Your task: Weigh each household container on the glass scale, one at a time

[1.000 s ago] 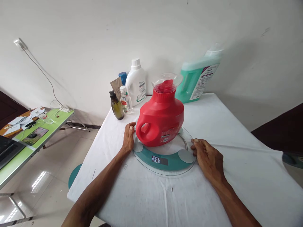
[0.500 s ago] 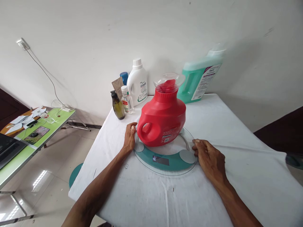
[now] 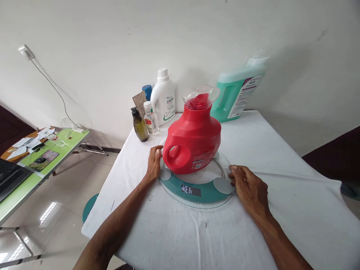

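Left hand: left hand (image 3: 153,164) lies flat on the cloth, fingers against the left rim of the glass scale (image 3: 197,198); grasps nothing, looks like it is bracing the scale.
Right hand: right hand (image 3: 249,189) relaxed, palm down, fingertips touching the right rim; also holding nothing.
Jug: red detergent jug (image 3: 192,144) stands upright in the middle of the scale, handle toward the left hand, clear cap on top, so its weight sits on the platform alone.
Display: digits lit on display (image 3: 190,190), facing the person.
Back row: white bottle (image 3: 163,98), green jug (image 3: 237,92), small bottles (image 3: 146,122) lined by the wall, well apart from the scale.
Room: white table (image 3: 281,157) bare to the right and front; left edge near left hand; green side table (image 3: 42,161) well apart.
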Demonstrator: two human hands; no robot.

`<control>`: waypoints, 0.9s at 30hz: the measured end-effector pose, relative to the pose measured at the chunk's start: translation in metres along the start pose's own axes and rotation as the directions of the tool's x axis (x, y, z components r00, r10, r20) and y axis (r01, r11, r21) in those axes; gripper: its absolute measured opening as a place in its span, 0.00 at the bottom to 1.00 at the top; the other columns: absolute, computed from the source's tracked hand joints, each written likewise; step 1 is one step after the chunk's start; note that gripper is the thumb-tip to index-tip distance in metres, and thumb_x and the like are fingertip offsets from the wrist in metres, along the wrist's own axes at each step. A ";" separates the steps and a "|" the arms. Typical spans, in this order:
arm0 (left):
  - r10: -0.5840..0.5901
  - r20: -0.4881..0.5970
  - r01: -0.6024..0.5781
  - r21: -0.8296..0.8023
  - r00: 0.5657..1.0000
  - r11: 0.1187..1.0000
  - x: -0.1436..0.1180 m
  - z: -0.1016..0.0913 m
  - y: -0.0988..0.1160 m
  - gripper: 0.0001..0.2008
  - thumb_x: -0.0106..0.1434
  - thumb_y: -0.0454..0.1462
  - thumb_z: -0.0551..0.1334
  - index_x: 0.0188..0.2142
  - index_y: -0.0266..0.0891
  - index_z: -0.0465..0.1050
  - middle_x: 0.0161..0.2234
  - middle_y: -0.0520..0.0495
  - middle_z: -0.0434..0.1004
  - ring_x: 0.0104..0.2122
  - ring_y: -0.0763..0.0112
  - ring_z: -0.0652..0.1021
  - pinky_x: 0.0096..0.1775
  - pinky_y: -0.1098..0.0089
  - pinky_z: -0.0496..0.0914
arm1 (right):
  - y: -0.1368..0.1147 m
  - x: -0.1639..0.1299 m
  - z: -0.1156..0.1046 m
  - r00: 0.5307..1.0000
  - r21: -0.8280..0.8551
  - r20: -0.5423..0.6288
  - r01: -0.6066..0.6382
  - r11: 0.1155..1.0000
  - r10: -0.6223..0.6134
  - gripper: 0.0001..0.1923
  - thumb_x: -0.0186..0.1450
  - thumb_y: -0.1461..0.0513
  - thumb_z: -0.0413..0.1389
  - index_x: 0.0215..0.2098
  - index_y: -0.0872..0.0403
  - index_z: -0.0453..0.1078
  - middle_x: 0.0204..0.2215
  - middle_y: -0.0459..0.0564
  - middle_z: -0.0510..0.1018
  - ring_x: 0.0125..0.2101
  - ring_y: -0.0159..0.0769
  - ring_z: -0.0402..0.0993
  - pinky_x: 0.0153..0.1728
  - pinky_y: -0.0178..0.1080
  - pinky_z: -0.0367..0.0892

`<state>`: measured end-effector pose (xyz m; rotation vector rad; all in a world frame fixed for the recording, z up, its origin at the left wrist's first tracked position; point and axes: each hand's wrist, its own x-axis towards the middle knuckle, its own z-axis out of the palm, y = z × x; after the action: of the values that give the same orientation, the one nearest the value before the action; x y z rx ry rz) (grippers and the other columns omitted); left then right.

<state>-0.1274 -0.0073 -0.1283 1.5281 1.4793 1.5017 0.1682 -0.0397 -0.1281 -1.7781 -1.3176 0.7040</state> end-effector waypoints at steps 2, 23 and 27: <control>-0.001 -0.001 0.001 0.006 1.000 1.000 0.000 0.000 0.001 0.33 0.73 0.62 0.45 0.50 0.41 0.75 0.50 0.40 0.76 0.51 0.59 0.76 0.55 0.57 0.71 | 0.000 -0.001 0.000 1.000 0.004 -0.003 -0.001 1.000 0.001 0.24 0.63 0.40 0.44 0.34 0.49 0.69 0.30 0.52 0.80 0.28 0.45 0.76 0.37 0.47 0.67; 0.007 0.012 -0.007 0.008 1.000 1.000 0.001 0.000 -0.001 0.31 0.74 0.59 0.44 0.49 0.41 0.74 0.50 0.40 0.75 0.51 0.59 0.75 0.55 0.57 0.70 | 0.002 -0.001 0.001 1.000 -0.002 -0.001 0.014 1.000 -0.014 0.24 0.64 0.41 0.45 0.34 0.48 0.69 0.30 0.52 0.81 0.28 0.46 0.76 0.37 0.46 0.67; 0.020 0.005 -0.020 0.033 1.000 0.999 0.001 0.000 -0.001 0.31 0.74 0.59 0.44 0.49 0.41 0.75 0.49 0.40 0.76 0.50 0.60 0.76 0.56 0.57 0.69 | 0.001 0.000 0.000 1.000 -0.010 -0.001 0.023 1.000 -0.023 0.24 0.64 0.40 0.44 0.34 0.48 0.69 0.29 0.52 0.80 0.28 0.46 0.76 0.37 0.47 0.67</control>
<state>-0.1284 -0.0061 -0.1288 1.5692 1.4967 1.4909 0.1687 -0.0396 -0.1292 -1.7676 -1.3410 0.6847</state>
